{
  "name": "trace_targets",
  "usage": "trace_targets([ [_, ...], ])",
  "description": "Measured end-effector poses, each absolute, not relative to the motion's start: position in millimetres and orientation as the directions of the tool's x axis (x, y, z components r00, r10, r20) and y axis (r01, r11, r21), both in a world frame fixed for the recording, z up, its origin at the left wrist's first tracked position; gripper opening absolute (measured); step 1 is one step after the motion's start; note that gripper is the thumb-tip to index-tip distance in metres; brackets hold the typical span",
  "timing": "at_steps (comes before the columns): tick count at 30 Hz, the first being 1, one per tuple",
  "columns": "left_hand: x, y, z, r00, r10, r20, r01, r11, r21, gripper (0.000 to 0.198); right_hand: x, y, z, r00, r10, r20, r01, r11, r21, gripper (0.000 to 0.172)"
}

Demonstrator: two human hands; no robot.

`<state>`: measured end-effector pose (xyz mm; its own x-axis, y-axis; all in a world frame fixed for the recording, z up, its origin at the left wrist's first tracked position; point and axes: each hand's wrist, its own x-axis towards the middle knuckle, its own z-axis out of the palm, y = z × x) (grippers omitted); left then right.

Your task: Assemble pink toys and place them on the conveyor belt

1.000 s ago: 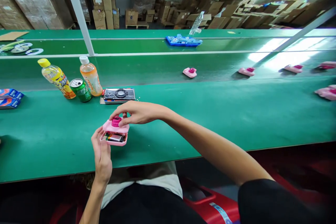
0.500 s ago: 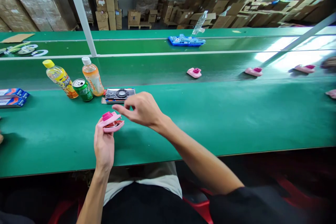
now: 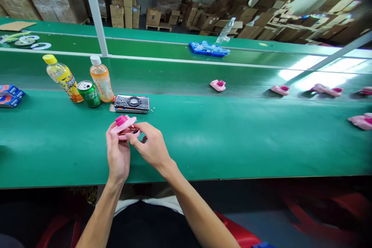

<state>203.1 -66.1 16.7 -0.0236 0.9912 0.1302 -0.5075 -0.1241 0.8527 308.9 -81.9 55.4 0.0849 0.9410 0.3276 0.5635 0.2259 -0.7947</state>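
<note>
Left hand (image 3: 118, 161) grips gaping pink case (image 3: 122, 124) above worktop (image 3: 232, 143), apparently to steady it, while right hand (image 3: 152, 145) pinches its open edge, seemingly for access to the inside.

pink case (image 3: 124, 124) — inside partly hidden by right grip (image 3: 151, 144); blue boxes (image 3: 13, 95) — cut off by left edge

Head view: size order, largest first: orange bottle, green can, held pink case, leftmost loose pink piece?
1. Orange bottle
2. Green can, held pink case: too alike to rank (case partly hidden)
3. Leftmost loose pink piece
</note>
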Motion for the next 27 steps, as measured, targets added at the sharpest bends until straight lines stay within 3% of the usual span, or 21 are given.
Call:
trace_targets([
  [5, 205, -64, 10, -0.084, 0.991, 0.103, -0.504, -0.131, 0.853, 0.033, 312, -81, 37, 0.107, 0.899, 0.425, 0.53, 0.311, -0.789, 0.024],
  [12, 204, -68, 5, -0.039, 0.999, -0.014, -0.528, -0.008, 0.849, 0.037, 322, -76, 16, 0.159, 0.863, 0.48, 0.53, 0.336, -0.779, 0.027],
  [20, 200, -73, -8, -0.051, 0.996, -0.075, -0.315, 0.055, 0.948, 0.049, 322, -76, 1, 0.271, 0.908, 0.32, 0.268, 0.248, -0.931, 0.027],
  [22, 198, -73, -11, -0.053, 0.996, -0.065, -0.275, 0.048, 0.96, 0.051, 323, -75, -1, 0.302, 0.923, 0.237, 0.162, 0.195, -0.967, 0.035],
  [27, 194, -71, -15, -0.034, 0.998, -0.044, -0.242, 0.035, 0.97, 0.054, 336, -74, 3, 0.134, 0.988, 0.079, 0.007, 0.079, -0.997, 0.037],
])
